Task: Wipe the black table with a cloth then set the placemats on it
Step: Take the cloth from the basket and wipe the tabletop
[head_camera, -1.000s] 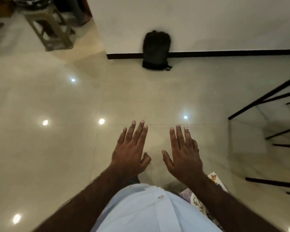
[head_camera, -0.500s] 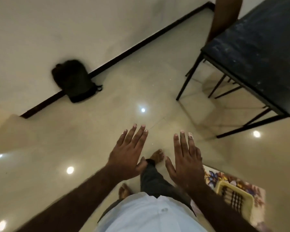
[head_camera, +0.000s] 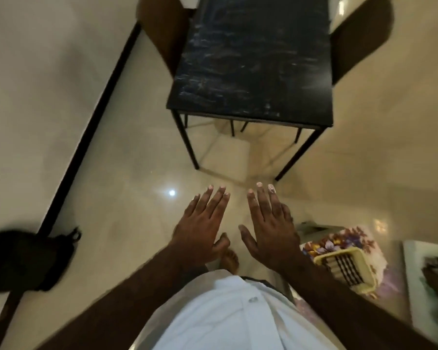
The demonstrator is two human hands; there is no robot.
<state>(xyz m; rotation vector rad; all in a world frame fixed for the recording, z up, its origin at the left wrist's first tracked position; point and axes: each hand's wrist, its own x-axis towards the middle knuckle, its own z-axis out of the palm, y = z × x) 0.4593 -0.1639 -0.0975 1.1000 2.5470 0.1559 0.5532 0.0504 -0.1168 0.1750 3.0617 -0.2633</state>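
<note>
The black table (head_camera: 253, 61) stands ahead of me, its top streaked with pale smears and bare of objects. My left hand (head_camera: 202, 228) and my right hand (head_camera: 271, 231) are held out flat, palms down, fingers spread, above the floor in front of my body and well short of the table. Both hold nothing. At lower right a flowered mat (head_camera: 349, 243) lies under a yellow plastic basket (head_camera: 347, 269) with a dark checked cloth inside. Another pale printed mat (head_camera: 430, 281) lies further right, blurred.
Brown chairs stand at the table's left (head_camera: 162, 34) and right (head_camera: 359, 39) sides. A black backpack (head_camera: 28, 261) leans on the wall at lower left, along a dark skirting board (head_camera: 94, 117). Glossy tiled floor (head_camera: 127, 173) lies between me and the table.
My view has swung to the right: the table now stands straight ahead, the backpack has slid to lower left. Both hands stay flat and empty.
</note>
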